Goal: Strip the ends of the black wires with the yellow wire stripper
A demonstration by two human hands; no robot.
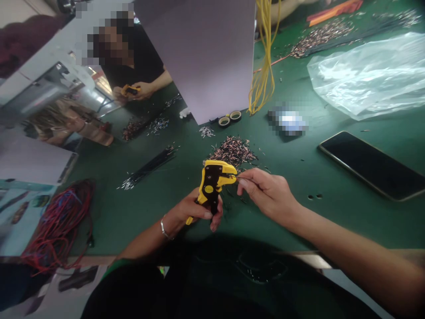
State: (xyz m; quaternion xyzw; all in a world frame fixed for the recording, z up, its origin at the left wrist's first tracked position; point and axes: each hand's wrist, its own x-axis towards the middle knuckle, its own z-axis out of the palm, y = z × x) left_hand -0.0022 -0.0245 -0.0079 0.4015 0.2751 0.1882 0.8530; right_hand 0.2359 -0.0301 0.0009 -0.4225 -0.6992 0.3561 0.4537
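My left hand (202,210) is wrapped round the handles of a yellow and black wire stripper (210,188), held upright above the green table (179,195). The tool's jaws point right. My right hand (262,190) pinches a thin dark wire (244,178) between thumb and fingers, its end at the jaws. Just behind the tool lies a pile of short dark pieces with copper-coloured ends (234,150). A bundle of black wires (149,167) with pale tips rests to the left.
A tangle of red wires (63,221) lies at the left edge. On the right are a phone (372,164) and a clear plastic bag (372,75). Yellow wires (264,57) hang beside a grey panel (206,53). Across the table, a person holds another tool (131,90).
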